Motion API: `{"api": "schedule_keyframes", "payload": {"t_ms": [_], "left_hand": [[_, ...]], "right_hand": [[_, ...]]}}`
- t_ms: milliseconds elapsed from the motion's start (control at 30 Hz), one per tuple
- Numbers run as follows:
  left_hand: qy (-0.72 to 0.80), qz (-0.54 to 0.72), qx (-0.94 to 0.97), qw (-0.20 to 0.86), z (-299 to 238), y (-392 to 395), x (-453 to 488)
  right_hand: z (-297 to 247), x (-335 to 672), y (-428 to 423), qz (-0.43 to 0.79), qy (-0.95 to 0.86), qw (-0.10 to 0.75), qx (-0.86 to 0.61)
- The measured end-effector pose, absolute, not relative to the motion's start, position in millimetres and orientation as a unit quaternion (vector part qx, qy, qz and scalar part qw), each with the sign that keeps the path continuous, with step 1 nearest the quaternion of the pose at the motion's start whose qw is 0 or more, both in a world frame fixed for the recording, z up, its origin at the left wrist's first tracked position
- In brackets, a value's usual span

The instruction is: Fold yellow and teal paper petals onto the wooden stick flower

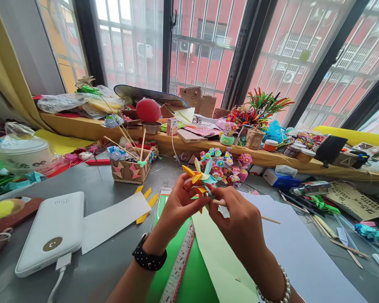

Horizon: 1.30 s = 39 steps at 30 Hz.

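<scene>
1. The left hand (180, 200) pinches a pointed-petal folded-paper flower (199, 176), orange, cream and pale blue, above the middle of the tabletop (104, 261).
2. The right hand (240, 219) grips a thin wooden stick (271, 220) at the flower's base.
3. Far left, a brown cardboard box (126, 173) with pink triangles holds sticks and crumpled blue-white paper (116, 153).
4. Beyond it, a smooth red ball (148, 110) sits on a round metal tin (151, 128).
5. Far right, white tissue (286, 170) pokes from a blue tissue box (279, 179).
</scene>
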<state>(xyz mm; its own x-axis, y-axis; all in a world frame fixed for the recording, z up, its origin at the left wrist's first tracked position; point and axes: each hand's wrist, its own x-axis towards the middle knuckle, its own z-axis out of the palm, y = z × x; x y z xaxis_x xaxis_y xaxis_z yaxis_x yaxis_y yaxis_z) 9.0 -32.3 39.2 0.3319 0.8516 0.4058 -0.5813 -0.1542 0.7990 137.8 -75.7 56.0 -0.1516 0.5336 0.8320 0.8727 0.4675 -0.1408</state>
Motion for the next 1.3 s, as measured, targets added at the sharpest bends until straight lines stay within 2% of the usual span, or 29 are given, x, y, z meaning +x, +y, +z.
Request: {"api": "schedule_keyframes", "payload": {"t_ms": [433,667,967,1133,1300], "left_hand": [[0.185,0.545,0.548,0.606,41,-33,5],[0.162,0.551,0.517,0.635,37,-29,3],[0.149,0.567,0.517,0.623,32,-27,6],[0.147,0.566,0.529,0.615,29,-29,10],[0.164,0.545,0.533,0.626,33,-36,15]], "right_hand": [[56,143,-73,-0.188,-0.742,0.432,-0.477],[58,146,-73,-0.156,-0.75,0.436,-0.473],[63,145,-78,-0.081,-0.768,0.496,-0.397],[59,142,-76,-0.099,-0.751,0.51,-0.408],[58,141,-74,-0.054,-0.722,0.547,-0.421]]}}
